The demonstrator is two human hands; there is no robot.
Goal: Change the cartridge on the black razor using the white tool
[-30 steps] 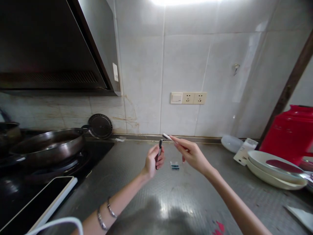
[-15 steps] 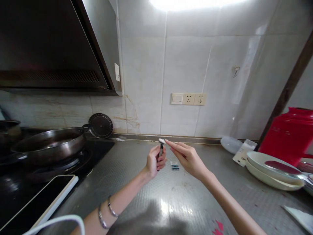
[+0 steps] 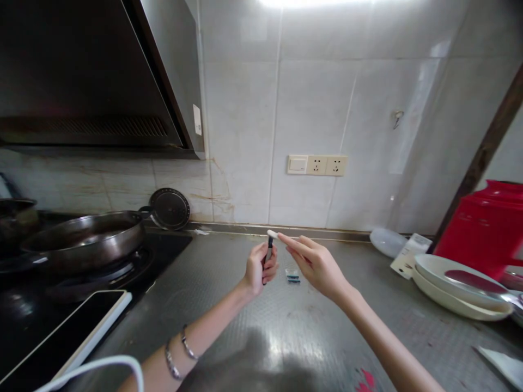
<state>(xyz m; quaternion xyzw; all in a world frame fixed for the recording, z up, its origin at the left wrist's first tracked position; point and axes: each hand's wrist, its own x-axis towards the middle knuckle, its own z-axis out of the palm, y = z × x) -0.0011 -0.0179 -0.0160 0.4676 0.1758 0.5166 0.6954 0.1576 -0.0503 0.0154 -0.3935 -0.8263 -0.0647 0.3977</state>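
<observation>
Gripping a dark handle [image 3: 268, 255] below frame centre: left hand [image 3: 254, 270]. Right hand [image 3: 317, 264] extended to its white head [image 3: 272, 234], pinch unclear.

around the socket panel [image 3: 317, 165] we see pale tiles [image 3: 241, 109]; above it, a bright light [image 3: 327, 2]; left of it, a dark hood [image 3: 81, 71].

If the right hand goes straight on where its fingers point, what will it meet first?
Likely the white piece atop the dark handle held by the left hand; the right hand seems to touch it, though depth is unclear.
</observation>
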